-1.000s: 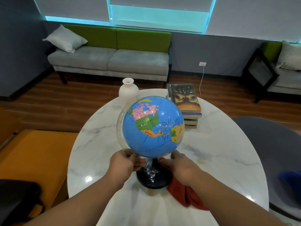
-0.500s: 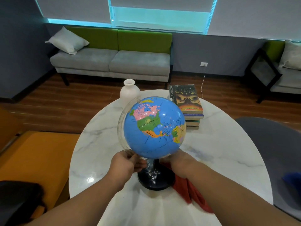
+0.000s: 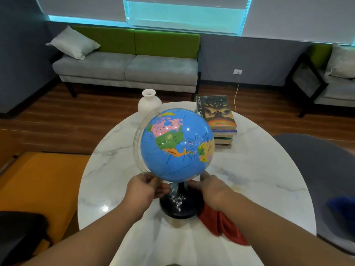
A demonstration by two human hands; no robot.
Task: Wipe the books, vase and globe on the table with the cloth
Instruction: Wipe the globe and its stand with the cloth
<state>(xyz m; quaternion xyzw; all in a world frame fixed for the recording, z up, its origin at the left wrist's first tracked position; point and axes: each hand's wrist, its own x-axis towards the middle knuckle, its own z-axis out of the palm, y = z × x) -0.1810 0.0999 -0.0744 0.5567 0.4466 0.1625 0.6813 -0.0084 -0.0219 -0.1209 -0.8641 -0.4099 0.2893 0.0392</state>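
Note:
A blue globe [image 3: 176, 144] on a black base stands in the middle of the white marble table [image 3: 259, 179]. My left hand [image 3: 143, 191] grips the lower end of the globe's clear arc. My right hand [image 3: 212, 187] holds the red cloth [image 3: 222, 225] against the underside of the globe; the cloth's loose end hangs down to the tabletop under my wrist. A white vase [image 3: 148, 103] stands at the table's far edge behind the globe. A stack of books [image 3: 218, 116] lies at the far right of the table.
A grey chair [image 3: 318, 169] stands to the right of the table with something blue [image 3: 342, 206] on it. An orange seat [image 3: 40, 185] is on the left. A grey and green sofa [image 3: 126, 66] stands at the back wall.
My right hand has slid a little up and right under the globe with the cloth. The globe and my left hand have hardly moved.

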